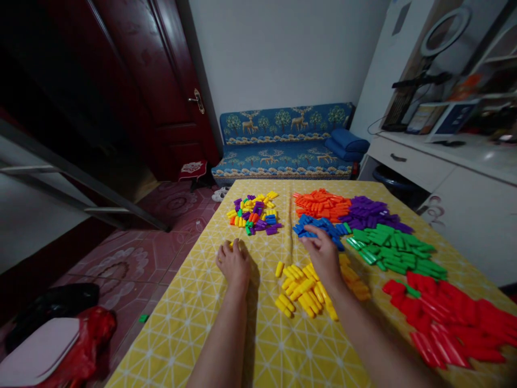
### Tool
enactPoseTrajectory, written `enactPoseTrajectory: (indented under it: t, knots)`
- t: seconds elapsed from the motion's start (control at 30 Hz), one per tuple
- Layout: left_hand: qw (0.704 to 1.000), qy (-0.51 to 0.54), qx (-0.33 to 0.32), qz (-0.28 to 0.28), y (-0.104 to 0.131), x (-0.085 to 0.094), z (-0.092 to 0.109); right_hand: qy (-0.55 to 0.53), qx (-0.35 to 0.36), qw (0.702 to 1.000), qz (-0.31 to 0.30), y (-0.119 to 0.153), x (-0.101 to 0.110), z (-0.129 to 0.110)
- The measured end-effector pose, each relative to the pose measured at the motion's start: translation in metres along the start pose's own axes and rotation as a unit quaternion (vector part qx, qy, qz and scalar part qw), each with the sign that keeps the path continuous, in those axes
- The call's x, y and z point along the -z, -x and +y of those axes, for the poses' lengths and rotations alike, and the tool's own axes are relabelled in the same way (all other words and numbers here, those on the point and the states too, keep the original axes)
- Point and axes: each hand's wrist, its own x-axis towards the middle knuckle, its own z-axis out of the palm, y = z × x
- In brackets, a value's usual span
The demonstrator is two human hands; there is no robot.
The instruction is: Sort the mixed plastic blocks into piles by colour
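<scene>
My left hand point(234, 262) rests low over the table's left part, fingers curled round a small yellow plastic piece point(231, 244) that mostly hides under the fingertips. Just beyond it lies a mixed heap point(254, 213) of yellow, purple, green, orange and blue pieces. My right hand point(323, 254) hangs at the near edge of the blue pile point(319, 225); its thumb and forefinger are apart, with blue showing between them. Under the right wrist spreads the yellow pile point(305, 285), partly covered by my forearm.
Orange point(321, 203), purple point(369, 213), green point(393, 248) and red point(452, 312) piles line the right side of the yellow tablecloth point(194, 323). One green piece point(412, 290) lies among the red. Another green piece point(143, 318) is on the floor. A blue sofa point(278, 153) stands behind.
</scene>
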Motion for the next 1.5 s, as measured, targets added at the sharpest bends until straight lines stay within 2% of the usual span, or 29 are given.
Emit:
enactPoseTrajectory:
  t: [0.1, 0.17, 0.27, 0.33, 0.43, 0.5, 0.67, 0.8, 0.87, 0.93, 0.97, 1.0, 1.03, 1.1, 1.17, 1.23, 1.33, 1.5]
  knots:
    - [0.998, 0.062, -0.029, -0.012, -0.003, 0.000, -0.006, -0.018, 0.003, 0.999, -0.047, 0.044, -0.012, -0.007]
    - [0.995, 0.076, -0.051, -0.028, -0.005, 0.002, -0.007, -0.023, 0.017, 0.998, -0.064, 0.062, -0.017, -0.008]
    - [0.989, 0.108, -0.067, -0.073, -0.008, 0.005, -0.003, -0.020, 0.042, 0.996, -0.079, 0.072, -0.020, -0.004]
    - [0.973, 0.186, -0.069, -0.118, -0.007, 0.007, 0.004, -0.011, 0.056, 0.995, -0.079, 0.074, -0.020, -0.001]
    - [0.911, 0.352, -0.044, -0.212, -0.001, 0.011, 0.022, 0.005, 0.064, 0.996, -0.067, 0.074, -0.018, -0.002]
    - [0.866, 0.416, -0.023, -0.278, 0.006, 0.016, 0.036, 0.009, 0.058, 0.996, -0.070, 0.074, -0.017, -0.004]
    - [0.796, 0.477, -0.031, -0.371, 0.024, 0.024, 0.059, 0.003, 0.060, 0.993, -0.105, 0.076, -0.019, -0.011]
    - [0.736, 0.495, 0.001, -0.463, 0.030, 0.023, 0.062, 0.025, 0.100, 0.991, -0.081, 0.075, -0.018, -0.015]
    - [0.738, 0.504, 0.015, -0.448, 0.029, 0.020, 0.060, 0.050, 0.115, 0.991, -0.049, 0.069, -0.009, -0.015]
    - [0.757, 0.530, 0.047, -0.379, 0.023, 0.017, 0.056, 0.086, 0.124, 0.988, 0.008, 0.059, 0.007, -0.013]
    - [0.757, 0.556, 0.075, -0.336, 0.019, 0.015, 0.052, 0.107, 0.126, 0.985, 0.044, 0.053, 0.018, -0.010]
    - [0.743, 0.589, 0.110, -0.298, 0.014, 0.014, 0.048, 0.130, 0.125, 0.980, 0.080, 0.046, 0.030, -0.005]
    - [0.714, 0.628, 0.151, -0.269, 0.008, 0.012, 0.044, 0.157, 0.120, 0.974, 0.109, 0.039, 0.043, 0.001]
    - [0.622, 0.705, 0.232, -0.250, -0.001, 0.011, 0.034, 0.214, 0.098, 0.963, 0.133, 0.028, 0.066, 0.016]
    - [0.528, 0.758, 0.294, -0.246, -0.008, 0.011, 0.026, 0.261, 0.062, 0.956, 0.119, 0.020, 0.083, 0.032]
    - [0.472, 0.785, 0.322, -0.240, -0.011, 0.013, 0.021, 0.290, 0.027, 0.953, 0.087, 0.016, 0.092, 0.046]
    - [0.450, 0.798, 0.318, -0.246, -0.010, 0.015, 0.019, 0.318, 0.007, 0.946, 0.058, 0.018, 0.092, 0.055]
    - [0.456, 0.794, 0.309, -0.257, -0.007, 0.013, 0.020, 0.328, 0.036, 0.941, 0.070, 0.021, 0.085, 0.045]
